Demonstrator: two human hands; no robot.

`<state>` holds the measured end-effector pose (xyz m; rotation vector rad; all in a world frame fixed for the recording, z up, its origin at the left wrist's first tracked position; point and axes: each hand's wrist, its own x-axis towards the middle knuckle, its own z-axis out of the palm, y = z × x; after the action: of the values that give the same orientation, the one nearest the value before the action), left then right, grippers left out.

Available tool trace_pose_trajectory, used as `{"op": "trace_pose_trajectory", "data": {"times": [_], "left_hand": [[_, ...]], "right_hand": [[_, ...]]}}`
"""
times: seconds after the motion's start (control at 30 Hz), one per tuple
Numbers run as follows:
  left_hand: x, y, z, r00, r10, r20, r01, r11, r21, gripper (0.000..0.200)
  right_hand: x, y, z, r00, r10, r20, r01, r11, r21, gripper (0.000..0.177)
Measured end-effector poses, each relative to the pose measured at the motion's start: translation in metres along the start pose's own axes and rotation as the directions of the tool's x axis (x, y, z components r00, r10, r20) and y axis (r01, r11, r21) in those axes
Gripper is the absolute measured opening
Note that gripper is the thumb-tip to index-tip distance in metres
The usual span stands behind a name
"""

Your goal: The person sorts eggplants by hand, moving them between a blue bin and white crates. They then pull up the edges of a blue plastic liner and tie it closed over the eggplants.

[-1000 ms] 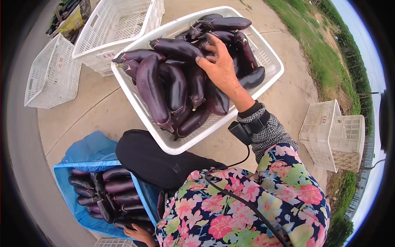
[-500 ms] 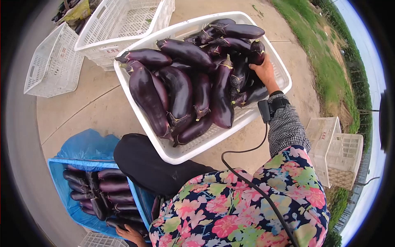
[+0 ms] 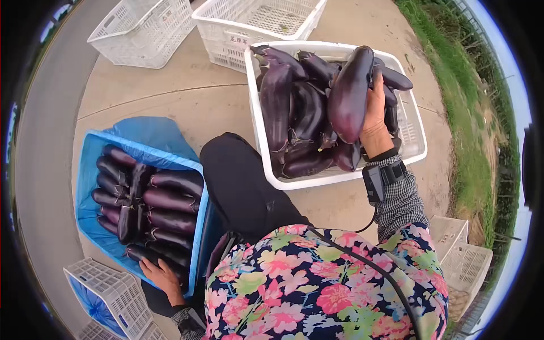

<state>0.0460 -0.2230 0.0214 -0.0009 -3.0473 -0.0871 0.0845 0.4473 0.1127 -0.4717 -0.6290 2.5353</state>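
Observation:
A large eggplant is gripped in my right hand, raised above the white crate of loosely piled eggplants. My fingers wrap round its far side. At the lower left, my left hand rests with spread fingers on a dark eggplant at the near end of the blue-lined crate. Inside that crate, several eggplants lie side by side in two columns, with others set lengthwise between them.
Two white crates stand at the top. More crates are at the lower left and lower right. My bent knee is between the two eggplant crates. A black cable crosses my floral clothing.
My right hand has lifted an eggplant above the white crate. The view has shifted, showing more of the blue-lined crate and my left hand, which remains on the eggplants there.

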Motion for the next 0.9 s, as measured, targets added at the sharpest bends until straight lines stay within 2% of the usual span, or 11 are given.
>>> {"op": "trace_pose_trajectory", "data": {"times": [0.1,0.23,0.3,0.37,0.4,0.5,0.57,0.6,0.63,0.7,0.9], "left_hand": [[-0.003,0.017,-0.009,0.999,-0.032,-0.038,0.031,0.999,-0.032,0.06],[-0.003,0.037,-0.027,0.994,-0.064,-0.086,0.063,0.998,-0.013,0.062],[-0.005,0.034,-0.021,0.99,-0.089,-0.113,0.09,0.996,0.0,0.062],[-0.007,0.033,-0.023,0.987,-0.128,-0.101,0.124,0.991,-0.043,0.062],[-0.007,0.033,-0.024,0.988,-0.13,-0.086,0.124,0.989,-0.076,0.062],[-0.008,0.033,-0.023,0.984,-0.145,-0.099,0.137,0.987,-0.088,0.062],[-0.007,0.035,-0.026,0.982,-0.162,-0.095,0.152,0.983,-0.105,0.062],[-0.007,0.034,-0.026,0.981,-0.163,-0.104,0.15,0.982,-0.116,0.06],[-0.008,0.035,-0.027,0.98,-0.165,-0.11,0.151,0.98,-0.128,0.059],[-0.01,0.035,-0.027,0.979,-0.178,-0.1,0.161,0.974,-0.161,0.058],[-0.008,0.034,-0.024,0.977,-0.179,-0.113,0.157,0.971,-0.178,0.059]], "right_hand": [[0.0,0.086,0.057,0.89,0.373,0.262,-0.373,0.926,-0.049,0.065],[-0.014,0.21,0.136,0.687,0.681,0.253,-0.597,0.727,-0.338,0.049],[-0.018,0.275,0.154,0.512,0.808,0.292,-0.654,0.587,-0.478,0.057],[-0.055,0.326,0.193,0.38,0.879,0.289,-0.786,0.472,-0.399,0.058],[-0.058,0.35,0.192,0.225,0.919,0.323,-0.823,0.357,-0.443,0.058],[-0.092,0.422,0.175,0.211,0.965,0.156,-0.592,0.253,-0.765,0.066],[-0.115,0.47,0.13,0.353,0.924,0.148,0.126,0.109,-0.986,0.093],[-0.128,0.472,0.135,0.337,0.938,0.08,0.457,-0.088,-0.885,0.093],[-0.142,0.47,0.152,0.426,0.905,0.018,0.416,-0.178,-0.892,0.089],[-0.136,0.466,0.151,0.439,0.898,-0.009,0.321,-0.167,-0.932,0.082],[-0.14,0.471,0.155,0.375,0.926,-0.045,0.276,-0.158,-0.948,0.095]]}}
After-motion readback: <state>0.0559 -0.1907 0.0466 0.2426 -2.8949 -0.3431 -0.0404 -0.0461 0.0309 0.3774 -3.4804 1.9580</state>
